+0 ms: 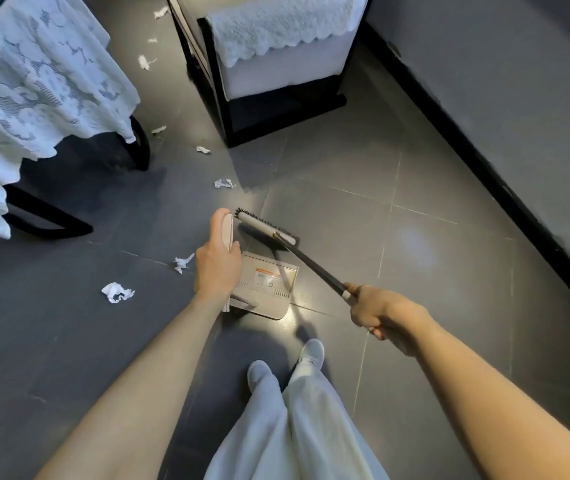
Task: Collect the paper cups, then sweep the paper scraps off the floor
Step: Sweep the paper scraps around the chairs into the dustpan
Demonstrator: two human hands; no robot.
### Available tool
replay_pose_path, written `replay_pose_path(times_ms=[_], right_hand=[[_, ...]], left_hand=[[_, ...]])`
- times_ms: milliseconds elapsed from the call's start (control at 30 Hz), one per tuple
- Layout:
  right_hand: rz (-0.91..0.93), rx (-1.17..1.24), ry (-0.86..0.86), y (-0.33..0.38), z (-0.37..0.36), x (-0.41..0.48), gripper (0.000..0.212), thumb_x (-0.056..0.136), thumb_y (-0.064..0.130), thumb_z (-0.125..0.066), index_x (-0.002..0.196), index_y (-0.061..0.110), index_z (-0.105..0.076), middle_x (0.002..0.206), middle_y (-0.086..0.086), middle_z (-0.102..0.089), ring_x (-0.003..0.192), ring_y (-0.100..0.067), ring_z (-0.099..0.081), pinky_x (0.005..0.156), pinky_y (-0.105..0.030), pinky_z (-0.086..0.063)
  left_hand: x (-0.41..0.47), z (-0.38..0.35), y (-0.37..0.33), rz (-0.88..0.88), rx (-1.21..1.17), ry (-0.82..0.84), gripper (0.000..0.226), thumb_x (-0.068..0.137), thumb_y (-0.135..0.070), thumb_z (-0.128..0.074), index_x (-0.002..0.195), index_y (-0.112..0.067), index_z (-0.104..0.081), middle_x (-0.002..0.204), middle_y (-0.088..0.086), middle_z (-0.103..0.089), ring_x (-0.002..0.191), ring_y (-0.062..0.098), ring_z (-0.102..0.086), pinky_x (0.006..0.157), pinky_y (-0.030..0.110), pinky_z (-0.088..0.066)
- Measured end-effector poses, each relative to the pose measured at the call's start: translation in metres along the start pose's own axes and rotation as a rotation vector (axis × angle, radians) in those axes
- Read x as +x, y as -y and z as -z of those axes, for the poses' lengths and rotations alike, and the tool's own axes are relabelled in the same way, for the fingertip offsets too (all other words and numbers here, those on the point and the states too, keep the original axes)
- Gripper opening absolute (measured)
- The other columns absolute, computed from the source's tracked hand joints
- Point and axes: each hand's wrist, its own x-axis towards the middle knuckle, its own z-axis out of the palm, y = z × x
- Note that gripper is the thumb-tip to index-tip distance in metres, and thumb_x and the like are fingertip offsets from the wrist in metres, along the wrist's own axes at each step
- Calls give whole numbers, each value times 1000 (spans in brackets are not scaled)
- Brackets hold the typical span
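My left hand (216,263) grips the upright beige handle of a dustpan (269,285) that stands on the dark tiled floor just in front of my feet. My right hand (379,315) holds the end of a broom's dark stick (311,265). The broom head (266,228), beige with dark bristles, sits on the floor just beyond the dustpan. Several crumpled white paper scraps lie on the floor: one (224,183) ahead of the broom, one (183,263) left of my left hand, one (116,292) further left. No paper cups are visible.
A table with a white lace cloth (34,91) and black legs stands at the left. A dark-framed chair with a lace cover (276,36) stands ahead. A wall with a black skirting board (484,161) runs along the right. More scraps (145,62) lie between table and chair.
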Motion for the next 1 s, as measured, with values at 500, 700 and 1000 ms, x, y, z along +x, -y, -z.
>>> replay_pose_path(times_ms=[500, 700, 1000], right_hand=[[152, -38, -41, 103, 23, 8, 68, 84, -4, -39, 144, 27, -37, 67, -10, -54, 41, -15, -44, 37, -22, -40], [295, -157, -125, 189, 96, 53, 59, 85, 1, -45, 140, 23, -42, 77, -8, -60, 46, -16, -51, 43, -26, -46], [390, -361, -114, 338, 237, 140, 56, 87, -4, -44, 141, 13, -41, 98, -11, -55, 79, -26, -52, 70, -36, -53]], left_hand=[[42, 52, 26, 89, -171, -140, 54, 93, -10, -51, 132, -46, -39, 115, 6, -58, 89, 28, -51, 77, 32, -43], [110, 60, 11, 79, -174, -283, 64, 90, -2, -52, 142, -38, -39, 133, 1, -57, 94, 24, -48, 74, 18, -31], [242, 46, -37, 93, -71, -324, 66, 90, -3, -56, 146, -32, -38, 125, 4, -65, 95, 30, -63, 66, 8, -33]])
